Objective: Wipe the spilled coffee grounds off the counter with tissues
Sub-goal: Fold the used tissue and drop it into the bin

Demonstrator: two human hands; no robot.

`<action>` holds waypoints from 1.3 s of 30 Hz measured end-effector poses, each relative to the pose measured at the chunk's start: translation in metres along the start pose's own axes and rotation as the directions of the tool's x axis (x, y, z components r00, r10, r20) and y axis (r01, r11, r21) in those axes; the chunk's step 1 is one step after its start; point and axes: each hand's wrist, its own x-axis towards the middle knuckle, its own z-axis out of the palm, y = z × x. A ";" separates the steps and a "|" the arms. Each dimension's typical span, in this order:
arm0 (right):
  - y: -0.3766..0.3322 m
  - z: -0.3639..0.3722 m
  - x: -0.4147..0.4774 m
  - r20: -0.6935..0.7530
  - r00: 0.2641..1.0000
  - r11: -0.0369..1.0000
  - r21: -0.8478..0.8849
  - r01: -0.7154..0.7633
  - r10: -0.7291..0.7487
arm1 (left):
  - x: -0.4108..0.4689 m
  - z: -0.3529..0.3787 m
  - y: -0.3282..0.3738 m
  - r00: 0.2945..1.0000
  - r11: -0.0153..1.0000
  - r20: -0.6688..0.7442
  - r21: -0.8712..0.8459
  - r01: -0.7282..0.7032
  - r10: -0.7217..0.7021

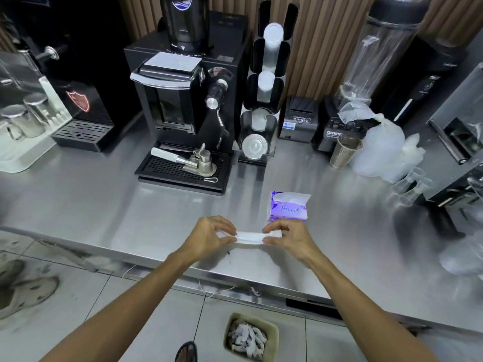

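Left hand [209, 237] and right hand [286, 239] pinch a folded tissue [249, 237], readying it; next, probably press onto dark specks [229, 253] near left fingers.

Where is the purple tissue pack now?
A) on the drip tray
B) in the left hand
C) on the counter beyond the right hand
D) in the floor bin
C: the purple tissue pack lies on the counter beyond the right hand, which pinches a tissue.
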 end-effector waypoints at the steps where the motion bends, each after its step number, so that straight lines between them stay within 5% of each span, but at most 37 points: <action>1: 0.005 0.005 -0.004 0.000 0.999 0.997 -0.060 0.039 -0.039 | -0.004 0.001 -0.004 0.999 0.996 0.006 0.070 -0.051 0.050; 4: 0.029 0.018 -0.021 0.020 0.978 0.926 -0.319 0.202 -0.207 | -0.024 0.012 -0.016 0.986 0.970 0.063 0.180 -0.163 0.154; 8: 0.064 0.030 -0.059 0.070 0.887 0.709 -0.575 0.410 -0.456 | -0.066 0.043 -0.036 0.955 0.926 0.133 0.240 -0.290 0.264; 14: 0.093 0.045 -0.075 0.142 0.850 0.524 -0.732 0.435 -0.507 | -0.098 0.061 -0.059 0.892 0.748 0.151 0.496 -0.441 0.426; 32: 0.057 0.095 0.000 -0.032 0.881 0.672 -0.660 0.335 -0.471 | -0.056 -0.008 -0.074 0.976 0.787 0.027 0.586 -0.193 0.218; 39: 0.065 0.098 -0.038 -0.007 0.855 0.648 -0.655 0.389 -0.519 | -0.074 -0.008 -0.078 0.942 0.777 0.136 0.536 -0.331 0.307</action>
